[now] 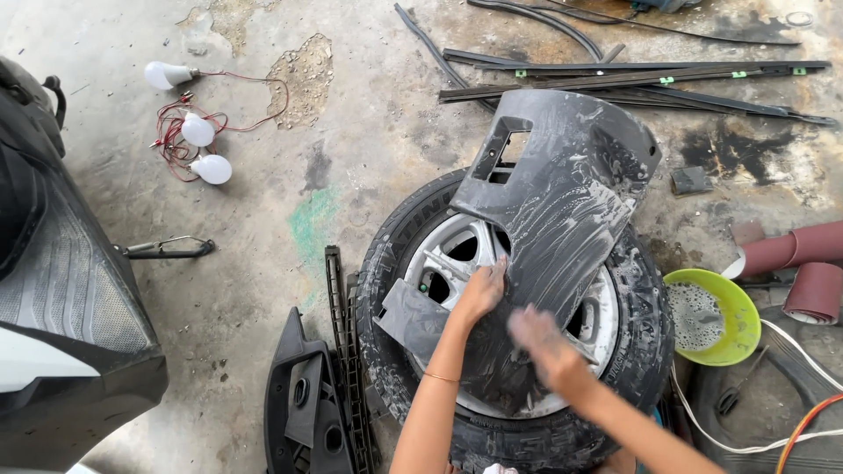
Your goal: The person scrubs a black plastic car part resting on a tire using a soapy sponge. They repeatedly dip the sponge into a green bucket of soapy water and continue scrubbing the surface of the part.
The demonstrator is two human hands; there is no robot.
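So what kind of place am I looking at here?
Probably a vehicle repair or body workshop: a wheel with tyre lies on the stained concrete floor, bearing a soapy grey plastic panel, with trim strips nearby.

You're in a vehicle repair workshop, stained concrete floor (351, 140), wheel and tyre (395, 263), loose trim strips (632, 79), sandpaper rolls (790, 250)

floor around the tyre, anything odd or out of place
Three bare white bulbs on tangled red wire lie loose on the concrete floor, far left of the tyre. A broken patch pits the concrete beside them.
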